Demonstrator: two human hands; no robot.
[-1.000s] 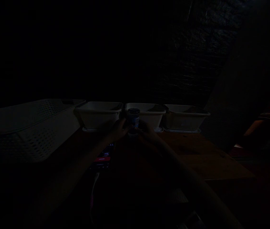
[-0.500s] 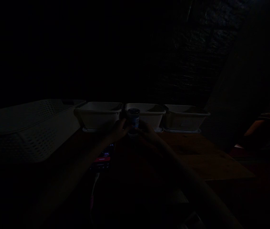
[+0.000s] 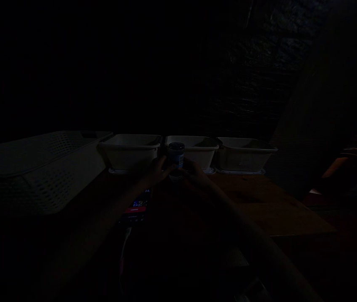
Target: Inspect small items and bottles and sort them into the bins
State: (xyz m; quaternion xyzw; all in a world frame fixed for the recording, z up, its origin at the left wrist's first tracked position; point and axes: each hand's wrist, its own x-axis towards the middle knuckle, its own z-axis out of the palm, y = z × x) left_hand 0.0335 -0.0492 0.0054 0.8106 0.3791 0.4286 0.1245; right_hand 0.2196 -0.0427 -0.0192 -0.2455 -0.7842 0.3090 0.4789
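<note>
The scene is very dark. A small cylindrical container (image 3: 177, 154) with a dark lid and a bluish label stands upright in the middle, in front of the white tubs. My left hand (image 3: 158, 171) closes on its left side, the thumb reaching across the lower front. On the other side my right hand (image 3: 195, 173) grips it, fingertips against the label's lower edge. Below the hands shows a paler lower part, perhaps the container's base. Finger detail is mostly lost in shadow.
A white perforated basket (image 3: 49, 176) stands at left. White tubs line the back: a left tub (image 3: 131, 155), a middle tub (image 3: 202, 155) and a right tub (image 3: 244, 157). A lit phone (image 3: 136, 209) with a cable (image 3: 124, 245) lies on the wooden table (image 3: 279, 209). Part of a person (image 3: 332, 167) shows at right.
The picture on the phone screen differs slightly. Both hands and the container stay almost in the same place.
</note>
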